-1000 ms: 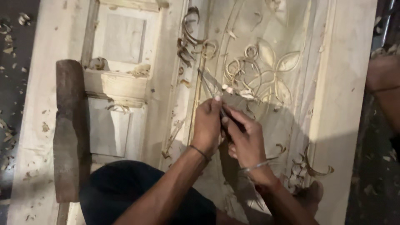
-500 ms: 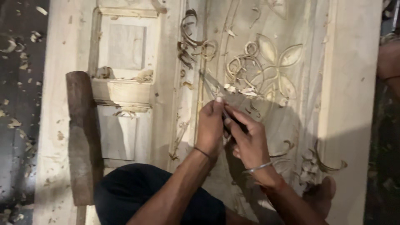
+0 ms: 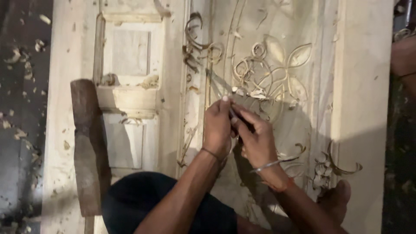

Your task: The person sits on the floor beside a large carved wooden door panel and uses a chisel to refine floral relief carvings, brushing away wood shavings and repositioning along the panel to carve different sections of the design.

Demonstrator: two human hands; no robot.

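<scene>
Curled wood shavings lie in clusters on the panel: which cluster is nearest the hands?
The pale shavings beside the chisel tip, just above both hands, unlike the top and lower-right curls.

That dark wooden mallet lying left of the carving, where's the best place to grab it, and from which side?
Probably by the narrower lower part of the wooden mallet, coming from above and the near end. It lies flat and lengthwise on the pale door panel, free of both hands, and its top is uncovered. The left hand is the closer one.
</scene>
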